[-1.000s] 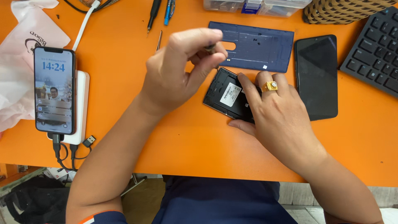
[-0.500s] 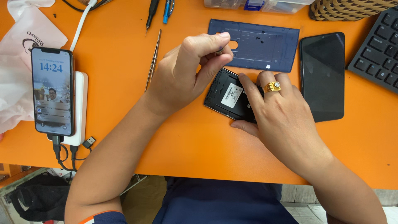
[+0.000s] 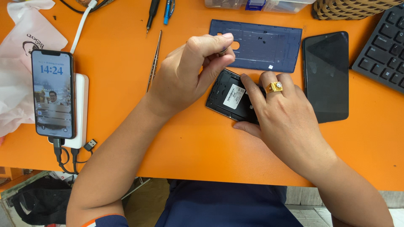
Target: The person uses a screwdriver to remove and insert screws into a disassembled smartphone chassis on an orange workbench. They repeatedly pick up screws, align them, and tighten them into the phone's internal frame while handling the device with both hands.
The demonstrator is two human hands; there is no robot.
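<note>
Lighting: bright, even, from overhead. Your hands cast soft, short shadows on the orange table. Faint glare on the dark screen at the table's right. Focus sharp throughout; no blur.

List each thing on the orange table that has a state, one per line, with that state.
Opened phone: back cover off, insides exposed, flat, pinned by right hand.
Blue back cover: detached, inner side up.
Black phone: screen dark.
Lit phone: screen on, lying on white power bank.
Left hand: raised, fingertips pinched; contents unclear.
Tweezers: lying unused.
</note>
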